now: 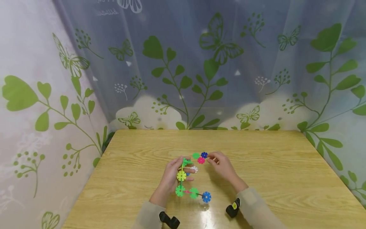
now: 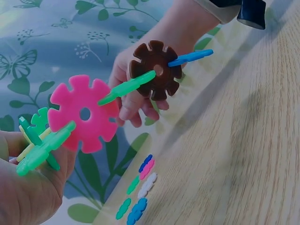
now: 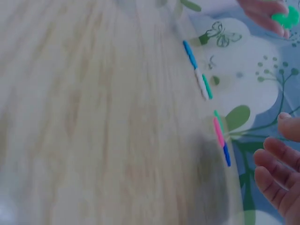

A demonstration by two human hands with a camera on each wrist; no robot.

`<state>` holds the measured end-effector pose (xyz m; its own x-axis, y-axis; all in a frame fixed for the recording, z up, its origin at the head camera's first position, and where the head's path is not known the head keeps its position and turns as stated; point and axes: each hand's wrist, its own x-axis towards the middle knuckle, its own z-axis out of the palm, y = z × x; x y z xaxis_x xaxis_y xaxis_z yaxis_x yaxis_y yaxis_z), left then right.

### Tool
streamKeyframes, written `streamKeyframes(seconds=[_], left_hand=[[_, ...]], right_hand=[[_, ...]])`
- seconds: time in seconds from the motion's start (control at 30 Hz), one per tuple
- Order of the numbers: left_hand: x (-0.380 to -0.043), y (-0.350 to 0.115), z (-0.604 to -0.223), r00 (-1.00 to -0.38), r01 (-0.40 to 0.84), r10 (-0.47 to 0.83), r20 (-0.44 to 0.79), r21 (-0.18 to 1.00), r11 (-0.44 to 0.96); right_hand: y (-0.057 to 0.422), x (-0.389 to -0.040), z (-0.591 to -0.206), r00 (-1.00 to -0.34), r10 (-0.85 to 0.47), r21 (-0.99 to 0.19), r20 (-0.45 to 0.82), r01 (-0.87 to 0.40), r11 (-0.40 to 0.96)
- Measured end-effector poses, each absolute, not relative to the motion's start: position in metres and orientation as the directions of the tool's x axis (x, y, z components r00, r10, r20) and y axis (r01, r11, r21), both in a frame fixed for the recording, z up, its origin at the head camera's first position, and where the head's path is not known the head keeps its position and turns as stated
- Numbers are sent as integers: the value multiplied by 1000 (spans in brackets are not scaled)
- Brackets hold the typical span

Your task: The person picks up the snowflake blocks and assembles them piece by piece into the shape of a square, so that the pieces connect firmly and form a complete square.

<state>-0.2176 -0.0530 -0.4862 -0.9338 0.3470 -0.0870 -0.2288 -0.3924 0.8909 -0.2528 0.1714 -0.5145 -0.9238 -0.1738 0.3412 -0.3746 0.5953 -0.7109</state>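
My left hand holds a chain of slotted plastic flower discs by its upper end. A green disc sits at the fingers, with a yellow disc below it. The chain then turns right through green, a pink disc and a brown disc to a blue disc at the free end. My right hand is over the table beside a loose dark blue disc. Its fingers are loosely bent, with nothing between them in the right wrist view.
Loose discs lie on the wooden table: a pink disc and a green disc by the dark blue one, then a white disc and others partly behind the left hand. A patterned curtain hangs behind the table.
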Motion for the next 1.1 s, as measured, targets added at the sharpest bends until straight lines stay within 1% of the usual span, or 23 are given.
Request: streamKeyframes(seconds=[0.27,0.53,0.63,0.73,0.87,1.0,1.1], left_hand=[[-218,-54,-488,-936,-229,341,-88,888,-399],[-219,-56,-489,-938,-240,331,-102,879,-411],[-219,-56,-489,-937,-243,334,-102,878,-413],[-219,-55,-489,-937,-237,335,-97,881,-410],[-219,-55,-490,-936,-234,337,-96,886,-399],[-220,-56,-492,-933,-239,346,-96,885,-399],[-220,-56,-492,-932,-238,350,-91,884,-404]], right_hand=[[174,-272,-520,-951,-162,-673,264,-302,675],[166,-295,-527,-958,-217,-557,187,-286,780],[164,-299,-525,-956,-232,-516,177,-291,806],[163,-302,-524,-950,-267,-450,161,-311,837],[161,-303,-523,-951,-297,-383,91,-308,871],[160,-303,-521,-952,-304,-364,34,-295,883],[159,-303,-519,-955,-298,-366,16,-283,887]])
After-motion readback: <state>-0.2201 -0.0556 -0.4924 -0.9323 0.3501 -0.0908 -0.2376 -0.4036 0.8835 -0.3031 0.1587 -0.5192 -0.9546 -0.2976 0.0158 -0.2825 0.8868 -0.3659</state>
